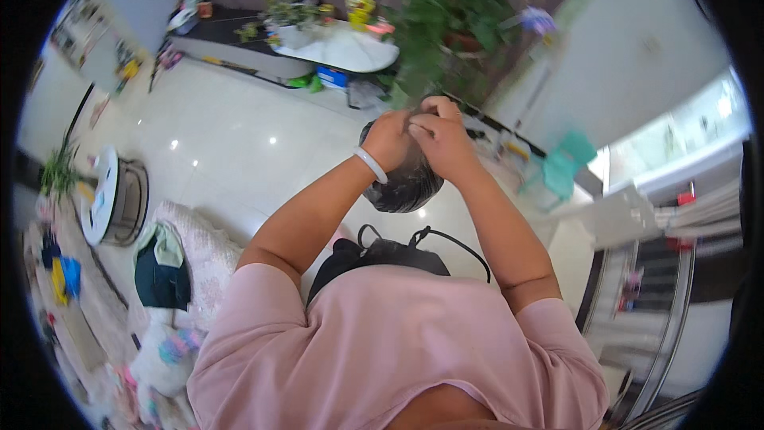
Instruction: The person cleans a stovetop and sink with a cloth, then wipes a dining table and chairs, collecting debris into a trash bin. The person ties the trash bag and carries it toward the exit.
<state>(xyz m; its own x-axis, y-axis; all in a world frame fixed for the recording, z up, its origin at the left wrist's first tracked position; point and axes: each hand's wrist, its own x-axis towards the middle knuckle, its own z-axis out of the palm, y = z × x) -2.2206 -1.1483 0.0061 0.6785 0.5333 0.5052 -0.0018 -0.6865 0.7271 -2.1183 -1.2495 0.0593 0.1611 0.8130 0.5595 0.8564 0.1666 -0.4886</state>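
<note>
A dark, glossy plastic bag (403, 191) hangs in front of me, its lower part rounded as if something is inside. Its gathered top is pinched between both my hands. My left hand (391, 138), with a pale bangle (370, 165) on the wrist, grips the neck of the bag from the left. On the other side, the bent fingers of my right hand (443, 140) hold the same neck and touch the left fingers. What fills the bag cannot be seen.
A white-topped table (340, 51) bearing a potted plant (292, 15) stands ahead, beside a large leafy plant (450, 15). To the right is a turquoise chair (564, 161). A round side table (101, 197) and a sofa (197, 245) with clothes lie left. Glossy tiles (239, 125) cover the floor.
</note>
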